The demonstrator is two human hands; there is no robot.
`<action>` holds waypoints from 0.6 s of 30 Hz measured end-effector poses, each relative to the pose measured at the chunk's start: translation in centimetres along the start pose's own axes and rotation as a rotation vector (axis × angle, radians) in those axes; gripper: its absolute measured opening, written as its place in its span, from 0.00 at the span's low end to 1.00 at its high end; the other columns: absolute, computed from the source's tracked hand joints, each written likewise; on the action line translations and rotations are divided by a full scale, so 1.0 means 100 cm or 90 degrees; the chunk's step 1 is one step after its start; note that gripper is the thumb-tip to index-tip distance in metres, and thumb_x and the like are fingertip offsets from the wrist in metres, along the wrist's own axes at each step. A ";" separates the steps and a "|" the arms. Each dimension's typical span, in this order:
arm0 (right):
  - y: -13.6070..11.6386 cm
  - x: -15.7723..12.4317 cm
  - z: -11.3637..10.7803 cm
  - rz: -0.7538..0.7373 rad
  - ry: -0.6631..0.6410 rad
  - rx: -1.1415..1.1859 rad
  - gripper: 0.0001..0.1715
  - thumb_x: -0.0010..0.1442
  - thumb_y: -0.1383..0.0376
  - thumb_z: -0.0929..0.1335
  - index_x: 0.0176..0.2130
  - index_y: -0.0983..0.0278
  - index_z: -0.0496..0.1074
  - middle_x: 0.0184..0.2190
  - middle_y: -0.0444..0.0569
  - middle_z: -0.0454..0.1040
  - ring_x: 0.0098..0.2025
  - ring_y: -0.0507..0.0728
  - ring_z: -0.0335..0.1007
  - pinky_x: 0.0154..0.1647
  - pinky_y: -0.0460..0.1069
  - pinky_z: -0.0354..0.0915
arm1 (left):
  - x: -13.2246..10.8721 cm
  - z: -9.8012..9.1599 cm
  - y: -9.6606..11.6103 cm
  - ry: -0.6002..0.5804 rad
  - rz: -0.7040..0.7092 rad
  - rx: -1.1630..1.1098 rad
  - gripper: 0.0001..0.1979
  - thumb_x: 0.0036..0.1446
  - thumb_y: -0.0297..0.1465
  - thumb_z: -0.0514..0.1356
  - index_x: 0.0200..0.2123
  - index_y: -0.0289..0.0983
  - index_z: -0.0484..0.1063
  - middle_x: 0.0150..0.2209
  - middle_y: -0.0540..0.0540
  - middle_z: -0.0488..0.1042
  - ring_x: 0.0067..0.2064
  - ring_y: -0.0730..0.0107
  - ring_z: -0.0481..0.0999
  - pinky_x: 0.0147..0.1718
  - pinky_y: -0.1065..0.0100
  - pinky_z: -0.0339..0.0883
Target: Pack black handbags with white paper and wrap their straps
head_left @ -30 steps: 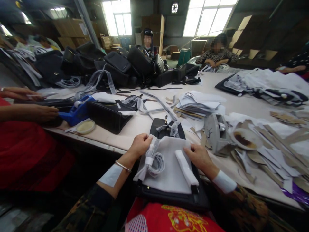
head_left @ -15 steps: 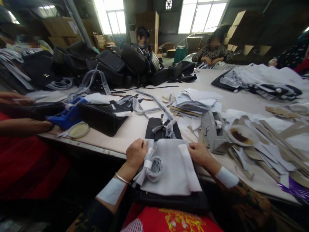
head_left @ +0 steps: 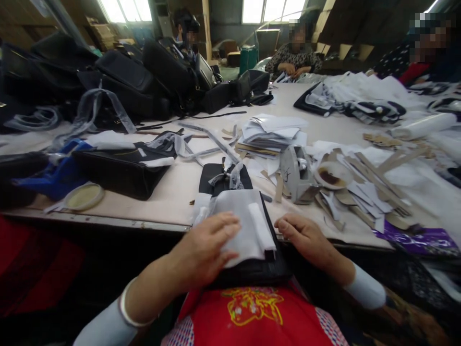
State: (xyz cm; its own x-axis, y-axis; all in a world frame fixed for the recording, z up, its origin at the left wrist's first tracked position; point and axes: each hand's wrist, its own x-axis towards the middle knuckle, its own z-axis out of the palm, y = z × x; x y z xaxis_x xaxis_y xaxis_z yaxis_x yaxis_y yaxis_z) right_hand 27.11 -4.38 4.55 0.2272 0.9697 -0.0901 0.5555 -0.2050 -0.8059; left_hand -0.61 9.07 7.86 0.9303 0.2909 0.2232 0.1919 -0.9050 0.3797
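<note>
A black handbag (head_left: pixel 248 273) lies across the table's near edge and my lap, covered by a white fabric sheet (head_left: pixel 239 211). My left hand (head_left: pixel 205 247) lies flat on that sheet, fingers stretched out, and hides the bundled wrapped strap. My right hand (head_left: pixel 306 238) rests at the bag's right side, fingers curled loosely against its edge with nothing visible in them. A rolled white strip (head_left: pixel 262 226) lies on the sheet between my hands. The bag's flap with plastic-wrapped hardware (head_left: pixel 230 178) points away from me.
A grey tape dispenser (head_left: pixel 297 175), a small dish (head_left: pixel 329 175) and cardboard strips lie to the right. A paper stack (head_left: pixel 272 134) sits behind. Another black bag (head_left: pixel 118 168), a blue tool (head_left: pixel 54 170) and a round lid (head_left: pixel 84 197) are left. Other people sit across the table.
My left hand moved from the sheet's left edge onto its top, covering the strap bundle. The bag slid toward me. The view dropped and shifted, and the neighbour's hands at left left the frame.
</note>
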 end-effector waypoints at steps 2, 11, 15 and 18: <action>-0.011 -0.018 0.004 -0.021 -0.039 0.001 0.18 0.65 0.52 0.66 0.35 0.63 0.75 0.31 0.47 0.72 0.34 0.55 0.68 0.36 0.49 0.63 | 0.009 0.013 0.025 -0.159 0.075 -0.030 0.27 0.67 0.40 0.56 0.65 0.37 0.60 0.65 0.38 0.66 0.67 0.53 0.62 0.64 0.53 0.57; -0.011 -0.031 0.022 -0.127 -0.035 0.101 0.10 0.65 0.64 0.65 0.40 0.64 0.76 0.35 0.49 0.73 0.38 0.56 0.70 0.42 0.51 0.66 | 0.033 0.051 0.048 -0.272 0.049 -0.028 0.28 0.66 0.46 0.56 0.59 0.31 0.68 0.62 0.33 0.68 0.65 0.49 0.63 0.65 0.49 0.55; 0.006 -0.031 0.024 -0.137 -0.021 0.103 0.11 0.64 0.65 0.66 0.44 0.63 0.75 0.41 0.51 0.75 0.45 0.58 0.71 0.49 0.53 0.66 | 0.033 0.053 0.050 -0.277 0.033 -0.082 0.31 0.65 0.47 0.57 0.64 0.34 0.63 0.67 0.33 0.61 0.69 0.46 0.58 0.66 0.44 0.52; 0.018 -0.031 0.034 -0.064 0.045 0.086 0.10 0.65 0.62 0.65 0.39 0.63 0.75 0.39 0.51 0.75 0.44 0.58 0.71 0.49 0.54 0.66 | 0.031 0.054 0.048 -0.241 0.063 -0.120 0.24 0.64 0.39 0.60 0.59 0.35 0.67 0.64 0.35 0.65 0.68 0.49 0.60 0.67 0.49 0.54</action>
State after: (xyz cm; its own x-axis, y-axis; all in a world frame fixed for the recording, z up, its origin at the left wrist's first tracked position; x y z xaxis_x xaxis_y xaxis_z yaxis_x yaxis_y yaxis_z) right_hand 24.74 -7.31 1.39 0.2336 0.9718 0.0324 0.4669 -0.0829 -0.8804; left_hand 4.88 3.96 5.50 0.9971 0.0403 -0.0647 0.0688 -0.8399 0.5384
